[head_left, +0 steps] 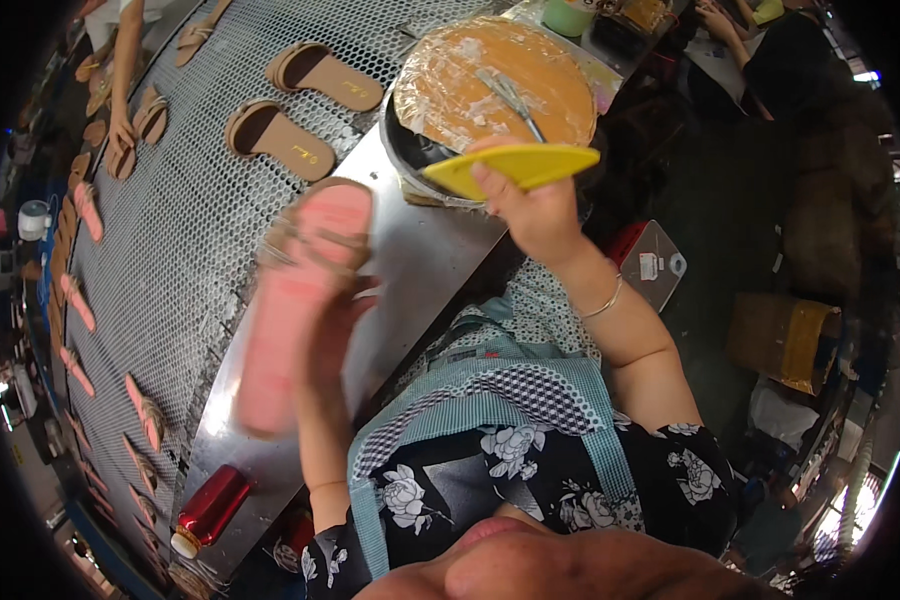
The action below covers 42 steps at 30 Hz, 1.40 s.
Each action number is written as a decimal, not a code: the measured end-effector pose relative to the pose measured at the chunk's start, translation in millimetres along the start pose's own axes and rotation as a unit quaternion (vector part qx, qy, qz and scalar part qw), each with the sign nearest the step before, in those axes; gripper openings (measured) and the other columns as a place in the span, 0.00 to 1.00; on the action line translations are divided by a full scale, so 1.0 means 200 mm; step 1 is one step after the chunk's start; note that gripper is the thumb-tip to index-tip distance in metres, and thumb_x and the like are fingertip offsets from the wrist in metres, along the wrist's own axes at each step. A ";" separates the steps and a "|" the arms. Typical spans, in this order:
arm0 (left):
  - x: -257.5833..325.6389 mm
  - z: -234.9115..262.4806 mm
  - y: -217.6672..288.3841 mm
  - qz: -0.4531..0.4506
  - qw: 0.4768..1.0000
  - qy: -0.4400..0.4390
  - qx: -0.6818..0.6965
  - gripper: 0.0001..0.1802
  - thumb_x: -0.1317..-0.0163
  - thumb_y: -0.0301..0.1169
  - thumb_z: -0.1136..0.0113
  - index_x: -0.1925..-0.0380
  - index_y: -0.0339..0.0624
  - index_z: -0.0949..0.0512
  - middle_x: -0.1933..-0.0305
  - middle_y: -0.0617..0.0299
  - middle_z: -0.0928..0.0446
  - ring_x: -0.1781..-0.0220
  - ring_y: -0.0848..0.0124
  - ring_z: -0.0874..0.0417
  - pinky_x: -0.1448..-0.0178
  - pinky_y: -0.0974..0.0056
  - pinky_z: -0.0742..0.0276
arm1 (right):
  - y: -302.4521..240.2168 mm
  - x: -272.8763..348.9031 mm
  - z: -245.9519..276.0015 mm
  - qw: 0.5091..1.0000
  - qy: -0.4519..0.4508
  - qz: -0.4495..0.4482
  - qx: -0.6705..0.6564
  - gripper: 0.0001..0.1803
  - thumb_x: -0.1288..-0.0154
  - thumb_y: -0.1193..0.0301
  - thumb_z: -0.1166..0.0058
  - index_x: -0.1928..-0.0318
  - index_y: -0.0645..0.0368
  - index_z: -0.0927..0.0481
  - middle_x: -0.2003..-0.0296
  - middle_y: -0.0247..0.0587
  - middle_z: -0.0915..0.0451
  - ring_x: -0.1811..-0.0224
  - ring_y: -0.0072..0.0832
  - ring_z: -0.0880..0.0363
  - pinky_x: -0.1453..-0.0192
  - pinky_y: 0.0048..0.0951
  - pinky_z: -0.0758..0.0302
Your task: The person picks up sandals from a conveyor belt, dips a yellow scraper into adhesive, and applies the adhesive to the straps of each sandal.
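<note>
My left hand is closed on a pink-soled slide sandal with tan crossed straps, holding it above the metal ledge. Motion blurs both hand and sandal somewhat. In my right hand is a flat yellow piece with pointed ends, pinched between thumb and fingers. Its exact kind cannot be told. Just beyond it, a brush lies on a round orange surface smeared with whitish residue, on top of a dark tub.
A mesh conveyor carries tan slides and several pink sandals along its far side. Another person's hand touches a sandal at upper left. A red bottle lies on the metal ledge. Cardboard boxes stand at right.
</note>
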<state>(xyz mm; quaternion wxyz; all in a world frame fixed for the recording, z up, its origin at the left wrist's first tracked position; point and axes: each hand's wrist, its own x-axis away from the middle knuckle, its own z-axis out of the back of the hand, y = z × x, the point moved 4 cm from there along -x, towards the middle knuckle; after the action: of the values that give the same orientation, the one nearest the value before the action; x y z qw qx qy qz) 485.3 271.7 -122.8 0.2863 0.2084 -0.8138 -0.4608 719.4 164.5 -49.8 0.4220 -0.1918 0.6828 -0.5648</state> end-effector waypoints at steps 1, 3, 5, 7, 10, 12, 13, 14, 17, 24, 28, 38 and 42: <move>0.05 0.04 0.08 -0.067 0.970 -0.113 0.206 0.40 0.36 0.48 0.51 0.33 0.31 0.45 0.35 0.40 0.36 0.43 0.53 0.26 0.45 0.58 0.24 | -0.01 -0.05 0.04 0.999 -0.015 -0.031 0.025 0.10 0.35 0.72 0.44 0.55 0.62 0.21 0.67 0.31 0.21 0.71 0.14 0.27 0.69 0.16 0.29; 0.12 0.21 0.15 -0.138 0.989 -0.044 -0.040 0.37 0.34 0.47 0.51 0.36 0.27 0.43 0.42 0.42 0.30 0.44 0.55 0.25 0.42 0.60 0.26 | 0.01 -0.11 0.10 0.992 -0.063 -0.030 0.103 0.10 0.36 0.72 0.44 0.56 0.62 0.21 0.67 0.32 0.20 0.69 0.16 0.26 0.66 0.19 0.27; 0.14 0.36 0.17 -0.168 0.985 0.047 0.010 0.29 0.31 0.45 0.54 0.39 0.34 0.38 0.52 0.54 0.26 0.55 0.67 0.26 0.53 0.65 0.27 | 0.03 -0.13 0.11 0.959 -0.174 -0.102 0.200 0.12 0.38 0.71 0.43 0.56 0.62 0.21 0.66 0.33 0.20 0.62 0.20 0.23 0.57 0.25 0.26; 0.14 0.49 0.13 -0.189 0.977 0.075 0.063 0.27 0.29 0.45 0.55 0.39 0.37 0.37 0.53 0.58 0.27 0.58 0.71 0.27 0.57 0.66 0.29 | 0.05 -0.14 0.10 0.940 -0.214 -0.057 0.259 0.12 0.38 0.70 0.43 0.56 0.62 0.21 0.66 0.33 0.20 0.62 0.21 0.23 0.57 0.25 0.26; 0.14 0.52 0.11 -0.228 0.958 0.041 0.170 0.28 0.28 0.47 0.58 0.37 0.41 0.40 0.48 0.61 0.28 0.60 0.73 0.30 0.60 0.67 0.34 | 0.07 -0.16 0.08 0.920 -0.257 -0.061 0.290 0.12 0.38 0.69 0.43 0.57 0.62 0.20 0.67 0.33 0.20 0.64 0.20 0.24 0.59 0.25 0.27; 0.12 0.48 0.14 -0.267 0.942 0.157 0.130 0.30 0.29 0.50 0.59 0.36 0.41 0.42 0.45 0.62 0.30 0.56 0.73 0.27 0.53 0.63 0.30 | 0.11 -0.16 0.09 0.921 -0.262 -0.112 0.265 0.12 0.38 0.69 0.43 0.57 0.62 0.20 0.67 0.32 0.20 0.66 0.20 0.24 0.61 0.24 0.27; 0.11 0.46 0.16 -0.288 0.941 0.083 0.159 0.29 0.28 0.48 0.60 0.36 0.39 0.42 0.46 0.61 0.30 0.50 0.72 0.27 0.43 0.57 0.29 | 0.12 -0.17 0.12 0.947 -0.208 -0.126 0.209 0.12 0.37 0.68 0.43 0.57 0.62 0.20 0.68 0.32 0.20 0.69 0.19 0.25 0.65 0.22 0.28; 0.11 0.43 0.16 -0.288 0.940 0.084 0.160 0.29 0.28 0.48 0.60 0.36 0.39 0.42 0.46 0.61 0.30 0.50 0.72 0.27 0.43 0.57 0.29 | 0.13 -0.18 0.15 0.967 -0.153 -0.139 0.151 0.12 0.37 0.68 0.43 0.58 0.62 0.19 0.69 0.31 0.21 0.72 0.18 0.26 0.69 0.21 0.29; 0.09 0.42 0.17 -0.241 0.873 -0.194 0.378 0.23 0.26 0.42 0.65 0.43 0.35 0.35 0.48 0.47 0.26 0.49 0.59 0.21 0.44 0.52 0.23 | 0.14 -0.15 0.15 0.963 -0.155 -0.158 0.152 0.12 0.36 0.67 0.43 0.57 0.61 0.19 0.71 0.29 0.22 0.77 0.14 0.30 0.75 0.17 0.33; 0.03 0.16 0.03 -0.059 0.936 0.126 0.322 0.33 0.35 0.52 0.57 0.43 0.34 0.32 0.50 0.44 0.24 0.53 0.51 0.20 0.51 0.47 0.21 | 0.11 0.01 0.12 0.988 -0.105 -0.088 0.070 0.10 0.37 0.72 0.42 0.56 0.61 0.19 0.72 0.28 0.22 0.78 0.11 0.32 0.75 0.15 0.34; 0.01 0.00 -0.01 0.010 0.937 0.091 0.336 0.31 0.35 0.52 0.54 0.47 0.35 0.31 0.51 0.45 0.24 0.53 0.54 0.19 0.49 0.51 0.20 | 0.08 0.14 0.02 0.974 -0.146 -0.175 -0.011 0.09 0.36 0.75 0.44 0.56 0.62 0.20 0.65 0.32 0.20 0.68 0.13 0.27 0.65 0.16 0.29; 0.09 -0.18 -0.03 0.042 0.964 0.051 0.258 0.26 0.35 0.50 0.54 0.51 0.39 0.29 0.55 0.50 0.22 0.59 0.57 0.17 0.54 0.55 0.19 | 0.00 0.26 -0.27 0.957 -0.192 -0.131 -0.172 0.11 0.33 0.73 0.46 0.52 0.61 0.23 0.60 0.32 0.21 0.69 0.12 0.28 0.67 0.14 0.30; 0.08 -0.18 -0.07 0.012 0.967 0.059 0.248 0.24 0.33 0.48 0.56 0.51 0.38 0.31 0.60 0.47 0.21 0.62 0.57 0.16 0.59 0.58 0.17 | 0.03 0.25 -0.23 0.980 -0.122 -0.109 -0.112 0.10 0.34 0.73 0.45 0.53 0.61 0.23 0.62 0.34 0.19 0.65 0.16 0.22 0.67 0.18 0.28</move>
<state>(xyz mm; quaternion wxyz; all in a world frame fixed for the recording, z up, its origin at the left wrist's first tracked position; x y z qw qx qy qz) 498.6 232.4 -115.1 0.2785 0.2903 -0.8867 -0.2280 655.9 157.8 -73.5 0.4134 -0.3785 0.6603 -0.4999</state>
